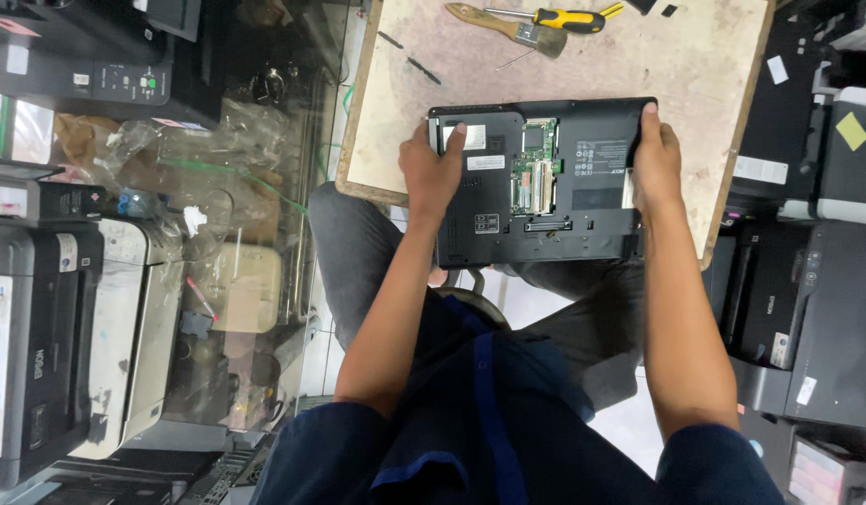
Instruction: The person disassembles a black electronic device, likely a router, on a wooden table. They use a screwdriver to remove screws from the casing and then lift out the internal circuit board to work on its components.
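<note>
Worktop (639,65): pale, worn board with a wooden rim, seen from above, its near edge over the seated person's knees.

Printers: black and off-white machines stacked along the left side of the floor space (40,309); further black ones beside the worktop's right edge (816,309).

Laptop (541,182): black, turned underside up, lying flat at the near edge of the worktop and overhanging it toward the person. A cover is off in the middle of the base, showing a green circuit board (534,173). White and grey labels sit on the base either side of it.

Left hand (433,173): laid on the laptop's left end, fingers (454,140) closed over the base, thumb round the far left corner; it grips the laptop.

Right hand (656,164): clasping the laptop's right end, fingers wrapped round the side edge, thumb stretched up to the far right corner.

Paintbrush (508,26): wooden handle, grey bristles, at the far edge of the worktop, well apart from the laptop.

Screwdriver (564,19): yellow and black handle, just beside the paintbrush, touching or nearly so; cannot tell which.

Two small dark strips (410,56): loose near the far left corner of the worktop.
</note>
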